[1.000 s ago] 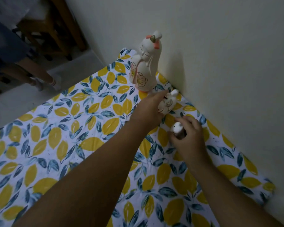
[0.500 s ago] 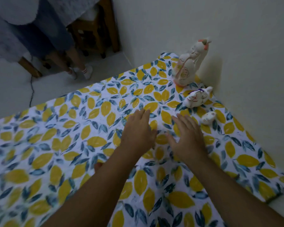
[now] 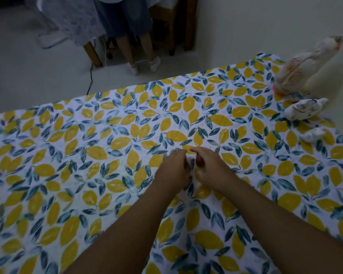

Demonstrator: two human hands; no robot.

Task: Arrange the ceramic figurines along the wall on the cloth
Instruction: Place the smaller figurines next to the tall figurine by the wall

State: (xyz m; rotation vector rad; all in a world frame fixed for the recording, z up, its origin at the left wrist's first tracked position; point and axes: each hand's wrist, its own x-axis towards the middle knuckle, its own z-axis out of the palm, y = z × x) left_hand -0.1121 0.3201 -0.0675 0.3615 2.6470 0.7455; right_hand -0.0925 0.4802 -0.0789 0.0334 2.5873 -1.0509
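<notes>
Three white ceramic figurines stand in a row along the wall at the right edge of the leaf-print cloth (image 3: 107,147). The tall figurine (image 3: 301,70) with orange marks is farthest. A middle-sized figurine (image 3: 303,111) sits in front of it, and the small figurine (image 3: 313,134) is nearest. My left hand (image 3: 172,171) and my right hand (image 3: 212,169) hover side by side over the middle of the cloth, far left of the figurines. Both hands hold nothing, with fingers loosely curled and slightly apart.
Another person's legs (image 3: 141,50) in white socks stand on the grey floor beyond the cloth's far edge, beside wooden furniture legs (image 3: 188,26) and a black cable (image 3: 90,76). The pale wall (image 3: 265,26) runs along the right.
Both hands let go of the two smaller figurines by the wall and drew back to the middle of the cloth. The view swung left, so the figurines now sit at the right edge.
</notes>
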